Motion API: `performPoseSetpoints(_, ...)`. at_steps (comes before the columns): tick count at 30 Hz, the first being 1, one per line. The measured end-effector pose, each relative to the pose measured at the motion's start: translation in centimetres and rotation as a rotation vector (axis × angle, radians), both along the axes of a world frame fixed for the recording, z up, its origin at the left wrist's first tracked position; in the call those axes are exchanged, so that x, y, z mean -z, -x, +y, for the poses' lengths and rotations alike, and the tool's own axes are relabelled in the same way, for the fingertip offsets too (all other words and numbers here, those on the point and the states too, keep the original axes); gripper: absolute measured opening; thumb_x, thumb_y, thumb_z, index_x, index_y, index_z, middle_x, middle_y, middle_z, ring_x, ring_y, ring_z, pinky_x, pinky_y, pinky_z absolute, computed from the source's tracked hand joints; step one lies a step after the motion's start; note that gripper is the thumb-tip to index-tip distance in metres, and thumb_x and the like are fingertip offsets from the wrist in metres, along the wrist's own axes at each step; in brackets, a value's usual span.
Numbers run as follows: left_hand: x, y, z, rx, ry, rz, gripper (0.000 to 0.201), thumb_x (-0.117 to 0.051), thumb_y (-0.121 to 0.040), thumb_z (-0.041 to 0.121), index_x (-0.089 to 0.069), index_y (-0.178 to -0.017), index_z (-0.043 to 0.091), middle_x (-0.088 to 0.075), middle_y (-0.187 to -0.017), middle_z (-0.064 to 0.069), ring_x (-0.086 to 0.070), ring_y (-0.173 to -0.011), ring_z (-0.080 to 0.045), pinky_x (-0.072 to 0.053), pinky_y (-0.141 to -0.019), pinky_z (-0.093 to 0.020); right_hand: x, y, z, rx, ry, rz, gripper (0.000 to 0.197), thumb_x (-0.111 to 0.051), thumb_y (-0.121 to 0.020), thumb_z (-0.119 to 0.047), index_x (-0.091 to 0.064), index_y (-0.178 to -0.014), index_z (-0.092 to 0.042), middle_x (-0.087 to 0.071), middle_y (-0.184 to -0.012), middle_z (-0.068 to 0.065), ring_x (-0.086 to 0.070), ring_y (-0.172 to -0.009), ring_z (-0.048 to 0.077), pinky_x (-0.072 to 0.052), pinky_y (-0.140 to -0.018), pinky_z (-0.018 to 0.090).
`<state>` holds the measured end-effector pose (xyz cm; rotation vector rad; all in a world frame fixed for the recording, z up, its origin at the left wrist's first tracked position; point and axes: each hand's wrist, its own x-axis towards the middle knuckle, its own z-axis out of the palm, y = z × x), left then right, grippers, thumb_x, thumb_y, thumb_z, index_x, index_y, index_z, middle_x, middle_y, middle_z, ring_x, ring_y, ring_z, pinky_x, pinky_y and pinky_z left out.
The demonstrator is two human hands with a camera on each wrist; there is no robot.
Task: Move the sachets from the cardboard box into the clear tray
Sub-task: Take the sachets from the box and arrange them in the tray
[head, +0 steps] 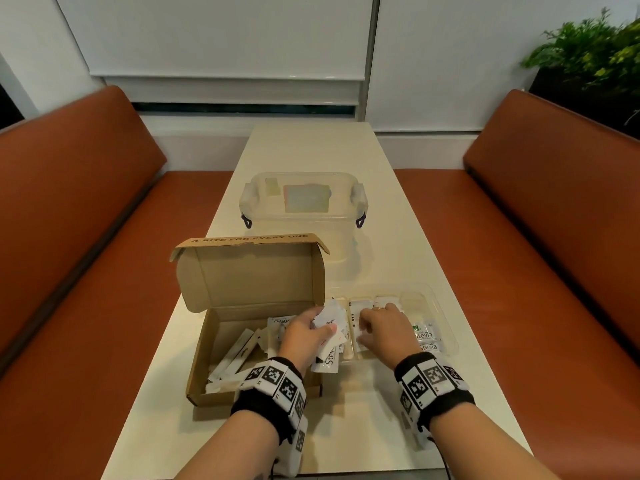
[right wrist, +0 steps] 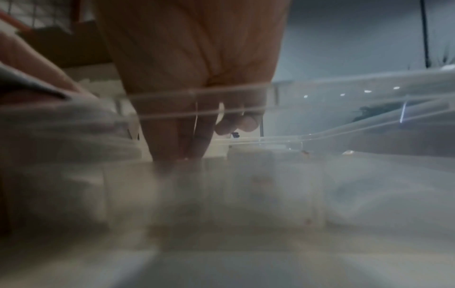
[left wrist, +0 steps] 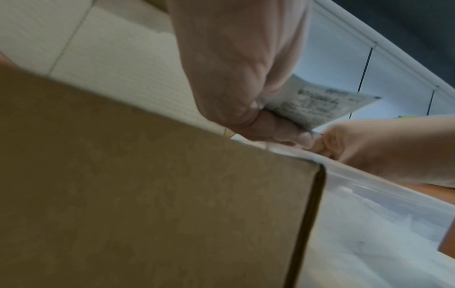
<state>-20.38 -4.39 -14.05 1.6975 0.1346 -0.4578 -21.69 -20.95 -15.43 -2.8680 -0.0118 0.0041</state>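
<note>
L hand (head: 304, 332) pinches a bunch of sachets (head: 329, 327) over the cardboard box's (head: 221, 344) right edge, beside the clear tray (head: 440, 327). R hand (head: 384, 332) reaches into tray w/ fingers down; grip unclear. Stevia sachets (head: 425, 336) in tray.

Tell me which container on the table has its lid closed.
The translucent storage tub at the far end, lid latched on. The cardboard box stands with its flap up, and the clear tray has no lid.

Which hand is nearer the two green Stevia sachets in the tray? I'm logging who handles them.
Right. The right hand is over the clear tray, just beside the Stevia sachets; the left hand holds sachets at the cardboard box edge, farther away.
</note>
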Motion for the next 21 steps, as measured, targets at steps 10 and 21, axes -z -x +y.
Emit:
performPoseSetpoints(10,-1.0,0.7,-0.6,0.178,0.035,-0.028,0.033,-0.064,-0.088,0.009,-0.06,-0.12,0.016,-0.069,-0.099,-0.02,-0.066,-0.079,-0.027,-0.055,-0.075,-0.044,-3.1,-0.1,0.9,0.119,-0.676,-0.066,0.016,-0.077,-0.074,-0.021,-0.061,-0.072,-0.018,-0.056,-0.067,-0.01,-0.044,-0.053,-0.001,-0.036,-0.054,0.012)
performPoseSetpoints(21,-0.1,0.5,-0.5,0.107,0.092,0.005,0.03,-0.067,-0.086,0.01,-0.06,-0.116,0.015,-0.061,-0.105,-0.024,-0.063,-0.086,-0.033,-0.051,-0.085,-0.052,-3.1,0.2,-0.6,0.192,-0.898,0.021,0.016,-0.079,-0.074,-0.013,-0.067,-0.083,-0.017,-0.071,-0.071,0.004,-0.062,-0.061,0.014,-0.054,-0.06,0.024)
